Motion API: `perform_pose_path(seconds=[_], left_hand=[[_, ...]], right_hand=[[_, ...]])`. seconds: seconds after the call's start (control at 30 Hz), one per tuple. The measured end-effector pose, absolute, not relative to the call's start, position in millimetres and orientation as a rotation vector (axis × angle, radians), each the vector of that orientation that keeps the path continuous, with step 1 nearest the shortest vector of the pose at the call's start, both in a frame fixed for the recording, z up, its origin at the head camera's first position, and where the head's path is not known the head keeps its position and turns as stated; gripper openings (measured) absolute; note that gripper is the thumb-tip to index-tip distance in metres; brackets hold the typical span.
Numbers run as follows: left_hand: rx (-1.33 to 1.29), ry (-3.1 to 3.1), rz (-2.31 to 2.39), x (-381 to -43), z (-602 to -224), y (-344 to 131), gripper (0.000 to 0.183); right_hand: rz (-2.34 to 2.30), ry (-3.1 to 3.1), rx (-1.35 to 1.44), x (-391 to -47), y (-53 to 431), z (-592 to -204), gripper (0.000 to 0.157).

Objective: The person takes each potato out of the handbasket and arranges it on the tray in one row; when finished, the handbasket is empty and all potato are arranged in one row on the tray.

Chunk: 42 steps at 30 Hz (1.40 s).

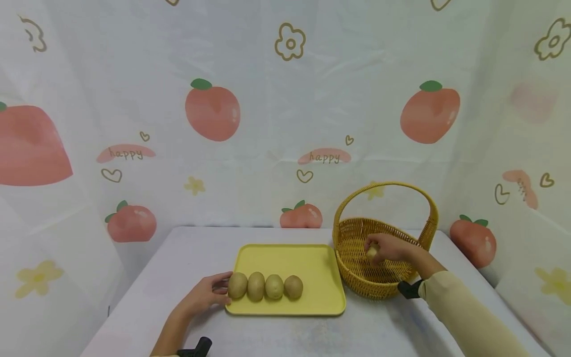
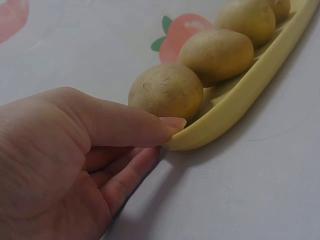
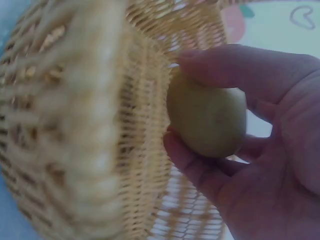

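Note:
My left hand [image 1: 202, 297] pinches the left end of a yellow tray [image 1: 285, 258], thumb over the rim and fingers beneath, as the left wrist view shows. Several potatoes stand in a row along the tray; the leftmost potato [image 2: 166, 91] is right beside my thumb. On the right, my right hand [image 1: 387, 246] reaches over the rim of a wicker basket [image 1: 363, 287] with a tall arched handle. Between its thumb and fingers it grips another potato [image 3: 215, 117], held over the inside of the basket.
The tray and basket stand side by side on a white table [image 1: 196, 248], the basket close to the tray's right edge. The arched basket handle [image 1: 383, 183] rises behind my right hand. A printed white curtain [image 1: 263, 188] hangs behind the table and along both sides.

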State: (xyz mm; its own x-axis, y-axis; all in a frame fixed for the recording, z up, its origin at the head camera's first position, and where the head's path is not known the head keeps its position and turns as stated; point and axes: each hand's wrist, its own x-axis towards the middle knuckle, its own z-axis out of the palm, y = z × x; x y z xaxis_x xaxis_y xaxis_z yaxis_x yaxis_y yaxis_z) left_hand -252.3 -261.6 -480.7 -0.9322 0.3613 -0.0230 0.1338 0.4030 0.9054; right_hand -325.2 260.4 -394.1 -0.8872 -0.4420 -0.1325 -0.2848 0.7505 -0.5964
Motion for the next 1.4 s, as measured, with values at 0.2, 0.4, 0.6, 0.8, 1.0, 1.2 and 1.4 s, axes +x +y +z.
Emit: perform_pose_path(seconds=[0.2,0.4,0.6,0.8,1.0,1.2,1.4], left_hand=[[0.396,2.474,1.51,-253.5,-482.1,-262.3,0.075],[0.394,2.479,1.504,-255.8,-483.3,-262.4,0.076],[0.424,2.44,1.541,-255.8,-484.1,-262.1,0.076],[0.435,2.424,1.564,-255.9,-486.2,-263.8,0.074],[0.433,2.414,1.577,-254.2,-486.3,-264.3,0.074],[0.421,2.468,1.55,-253.1,-481.6,-262.4,0.074],[0.426,2.462,1.545,-253.3,-482.9,-261.8,0.074]], right_hand=[[-0.914,2.741,-0.725,-320.9,249.7,-384.9,0.049],[-0.975,2.776,-0.837,-302.3,229.7,-378.0,0.054],[-1.012,2.799,-0.953,-278.6,209.0,-375.7,0.05],[-1.073,2.754,-1.034,-264.7,188.2,-381.0,0.048],[-1.141,2.688,-1.111,-256.9,164.0,-402.3,0.049],[-1.125,2.657,-1.153,-251.3,141.9,-425.6,0.05],[-1.034,2.689,-1.14,-257.2,130.7,-449.1,0.052]])
